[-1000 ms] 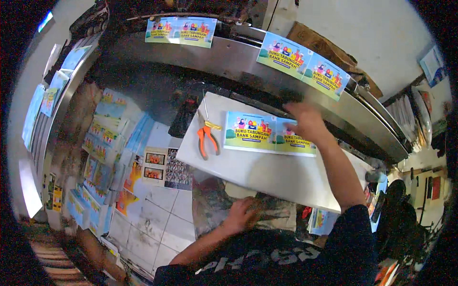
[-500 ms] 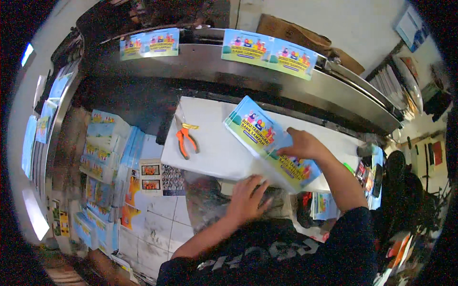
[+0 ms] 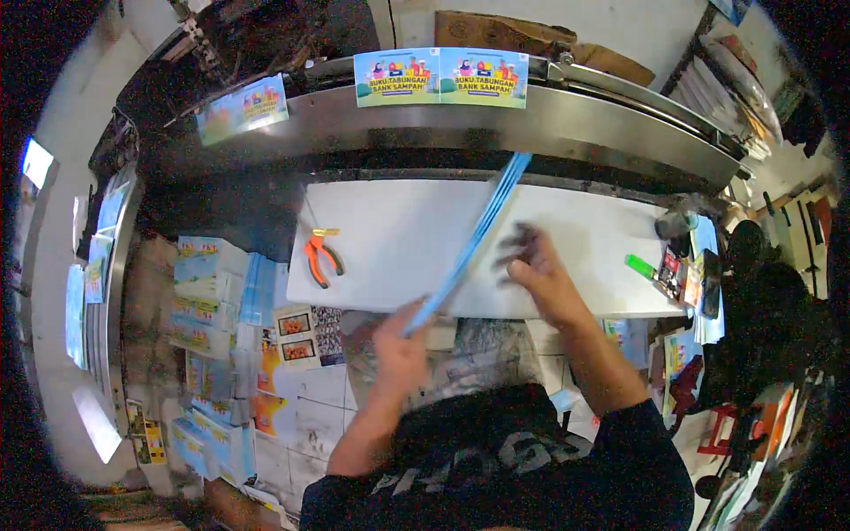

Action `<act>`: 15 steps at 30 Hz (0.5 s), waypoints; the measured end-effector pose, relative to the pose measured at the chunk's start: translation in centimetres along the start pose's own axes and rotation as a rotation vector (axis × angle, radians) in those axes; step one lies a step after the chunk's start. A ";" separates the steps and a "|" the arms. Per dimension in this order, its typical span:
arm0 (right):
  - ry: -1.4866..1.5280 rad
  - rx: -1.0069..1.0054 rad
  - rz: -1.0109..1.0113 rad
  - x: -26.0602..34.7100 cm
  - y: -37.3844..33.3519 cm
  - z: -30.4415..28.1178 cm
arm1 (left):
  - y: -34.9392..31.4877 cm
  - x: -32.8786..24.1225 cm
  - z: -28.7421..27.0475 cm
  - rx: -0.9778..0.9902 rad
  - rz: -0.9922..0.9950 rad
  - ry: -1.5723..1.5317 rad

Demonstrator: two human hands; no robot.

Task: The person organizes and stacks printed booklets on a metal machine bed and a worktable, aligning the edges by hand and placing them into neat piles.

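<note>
My left hand grips the near end of a thin stack of printed booklet sheets. The stack stands on edge over the white work surface, so mostly its blue edges show, slanting up to the right. My right hand is a little right of the stack, apart from it, with nothing seen in it. Its fingers are spread and partly blurred. On the left part of the white board lie orange-handled pliers.
Printed sheets hang over the metal bar behind the board. Stacks of similar sheets stand at the left. A green object, a black phone-like thing and a dark cup sit at the right end.
The stack has gone from lying tilted with its printed face showing to standing on edge. My left hand has taken hold of it and my right hand has let go. The view has shifted.
</note>
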State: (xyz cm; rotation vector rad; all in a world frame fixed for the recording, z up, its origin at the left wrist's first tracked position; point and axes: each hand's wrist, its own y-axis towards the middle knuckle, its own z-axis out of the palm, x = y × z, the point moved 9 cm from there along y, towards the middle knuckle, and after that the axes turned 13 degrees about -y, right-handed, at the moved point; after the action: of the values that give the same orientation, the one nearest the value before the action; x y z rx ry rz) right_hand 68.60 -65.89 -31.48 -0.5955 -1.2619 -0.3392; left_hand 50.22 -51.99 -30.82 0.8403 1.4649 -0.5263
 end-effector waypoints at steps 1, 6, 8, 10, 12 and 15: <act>-0.455 -0.336 -0.253 1.2 0.5 -4.5 | 0.7 -0.3 -1.5 -0.059 -0.013 -0.031; -0.450 -0.500 -0.480 4.6 -0.2 -8.9 | 2.0 1.3 -5.5 -0.033 -0.171 0.004; -0.420 -0.410 -0.375 3.5 -0.1 -9.9 | 2.4 2.9 -5.5 0.001 -0.355 -0.071; -0.350 -0.403 -0.281 2.5 -0.7 -10.5 | 3.5 2.5 -4.8 0.009 -0.251 -0.100; -0.310 -0.377 -0.150 0.1 -0.9 -11.2 | 4.2 1.1 -4.3 0.012 -0.028 -0.149; -0.356 -0.368 -0.174 -0.2 -1.3 -10.9 | 3.8 2.4 -4.0 -0.006 -0.086 -0.230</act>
State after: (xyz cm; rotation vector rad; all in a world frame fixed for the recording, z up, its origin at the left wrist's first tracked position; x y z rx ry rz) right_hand 76.34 -73.39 -33.34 -0.8894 -1.6133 -0.6401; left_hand 50.74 -46.11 -32.17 0.6900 1.2939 -0.6609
